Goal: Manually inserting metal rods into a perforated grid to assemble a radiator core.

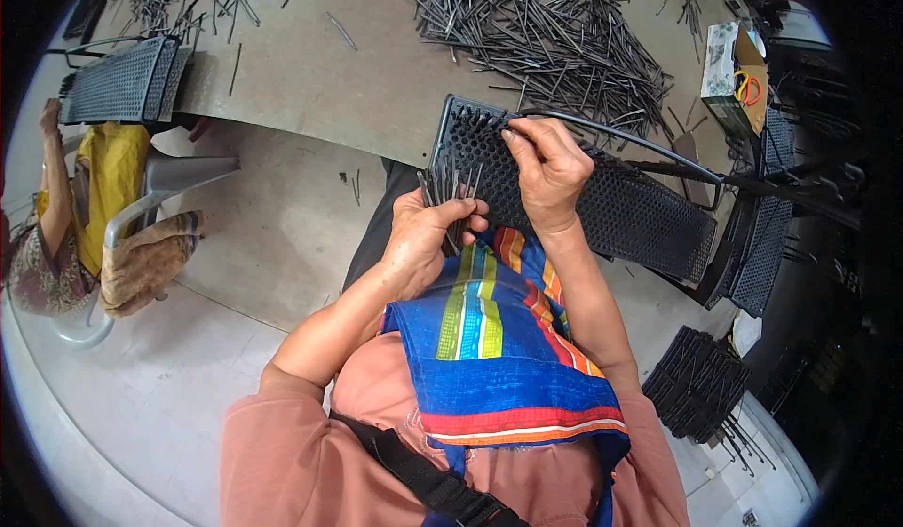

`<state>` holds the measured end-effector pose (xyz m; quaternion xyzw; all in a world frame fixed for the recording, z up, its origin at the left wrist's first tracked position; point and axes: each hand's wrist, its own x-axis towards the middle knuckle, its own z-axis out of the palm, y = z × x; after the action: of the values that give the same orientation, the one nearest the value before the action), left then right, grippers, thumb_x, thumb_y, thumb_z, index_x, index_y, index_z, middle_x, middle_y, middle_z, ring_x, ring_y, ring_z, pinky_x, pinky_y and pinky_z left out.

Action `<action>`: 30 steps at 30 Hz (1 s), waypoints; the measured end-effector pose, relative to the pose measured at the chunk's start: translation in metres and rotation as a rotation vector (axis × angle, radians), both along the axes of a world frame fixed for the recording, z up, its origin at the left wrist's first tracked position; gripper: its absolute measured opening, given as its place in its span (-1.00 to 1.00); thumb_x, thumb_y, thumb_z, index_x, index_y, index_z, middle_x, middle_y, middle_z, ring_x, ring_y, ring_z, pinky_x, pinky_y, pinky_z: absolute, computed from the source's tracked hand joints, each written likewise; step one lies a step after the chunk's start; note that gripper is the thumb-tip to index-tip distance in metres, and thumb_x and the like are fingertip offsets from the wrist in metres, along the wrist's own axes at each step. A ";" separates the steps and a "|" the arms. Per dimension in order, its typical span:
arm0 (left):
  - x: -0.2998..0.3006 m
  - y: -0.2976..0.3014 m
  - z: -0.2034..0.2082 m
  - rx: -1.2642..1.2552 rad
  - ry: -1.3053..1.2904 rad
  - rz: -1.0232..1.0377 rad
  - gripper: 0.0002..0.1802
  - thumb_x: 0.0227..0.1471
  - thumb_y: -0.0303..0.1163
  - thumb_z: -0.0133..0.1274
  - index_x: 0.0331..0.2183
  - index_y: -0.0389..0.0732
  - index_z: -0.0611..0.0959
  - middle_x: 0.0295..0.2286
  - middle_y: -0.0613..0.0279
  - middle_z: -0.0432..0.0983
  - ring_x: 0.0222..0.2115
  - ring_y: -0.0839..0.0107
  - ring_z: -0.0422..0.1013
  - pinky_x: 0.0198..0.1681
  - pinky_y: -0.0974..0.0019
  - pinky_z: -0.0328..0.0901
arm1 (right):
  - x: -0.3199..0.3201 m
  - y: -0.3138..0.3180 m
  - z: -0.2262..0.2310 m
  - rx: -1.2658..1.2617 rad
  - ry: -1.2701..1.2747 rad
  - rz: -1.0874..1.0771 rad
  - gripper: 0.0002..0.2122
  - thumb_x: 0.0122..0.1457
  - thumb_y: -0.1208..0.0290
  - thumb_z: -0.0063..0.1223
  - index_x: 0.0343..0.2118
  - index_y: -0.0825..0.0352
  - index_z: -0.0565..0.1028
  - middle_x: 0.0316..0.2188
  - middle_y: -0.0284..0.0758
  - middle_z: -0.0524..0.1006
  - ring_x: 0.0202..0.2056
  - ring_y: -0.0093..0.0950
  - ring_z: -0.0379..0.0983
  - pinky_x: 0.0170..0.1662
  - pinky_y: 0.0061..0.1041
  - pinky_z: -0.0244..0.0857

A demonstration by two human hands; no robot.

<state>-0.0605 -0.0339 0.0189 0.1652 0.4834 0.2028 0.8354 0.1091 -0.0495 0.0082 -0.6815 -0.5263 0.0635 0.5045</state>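
My left hand (423, 235) is closed around a loose bundle of thin dark rods (454, 188), their ends sticking up past my thumb. Right beside it, a long black perforated rack (630, 216) leans from the table edge over my lap. Short dark tips stand up from the holes along its upper left end. My right hand (550, 169) is over that end, thumb and forefinger pinched close to the holes; whatever is between them is too small to make out.
A big heap of dark rods (555, 47) lies on the table (301, 66) beyond the rack. An open box (734, 80) with yellow-and-red-handled scissors stands at right. Hooked black rods (701, 386) are stacked low right. At far left, another person's arm (56, 169) reaches to a similar rack (118, 80).
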 end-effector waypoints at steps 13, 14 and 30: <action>0.010 0.002 0.011 0.045 -0.087 -0.077 -0.91 0.02 -0.62 0.09 -0.34 -0.33 0.61 -0.47 0.09 0.61 -0.53 0.42 0.54 -0.52 0.44 0.43 | 0.006 -0.036 -0.001 -0.546 0.505 0.264 -0.84 0.04 0.61 0.17 -0.27 0.43 0.58 -0.42 -0.38 0.52 -0.52 -0.65 0.43 -0.48 -0.67 0.28; 0.013 0.003 0.013 0.043 -0.081 -0.089 -0.89 0.03 -0.62 0.09 -0.32 -0.34 0.61 -0.46 0.09 0.61 -0.53 0.41 0.55 -0.50 0.43 0.45 | -0.003 -0.036 0.002 -0.498 1.003 0.249 -0.92 0.06 0.60 0.17 -0.37 0.45 0.57 -0.55 -0.45 0.49 -0.61 -0.74 0.33 -0.54 -0.75 0.17; -0.017 -0.022 -0.011 -0.082 -0.111 -0.231 -0.79 0.10 -0.62 -0.10 -0.21 -0.42 0.54 -0.40 0.04 0.60 -0.45 0.32 0.56 -0.42 0.34 0.48 | 0.016 -0.020 -0.015 0.140 0.320 -0.043 -0.91 0.07 0.67 0.21 -0.35 0.38 0.58 -0.49 -0.51 0.48 -0.60 -0.80 0.23 -0.58 -0.79 0.07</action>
<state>-0.0776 -0.0563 0.0075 0.1741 0.4222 0.0939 0.8846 0.1252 -0.0696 -0.0070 -0.6371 -0.4277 0.1238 0.6291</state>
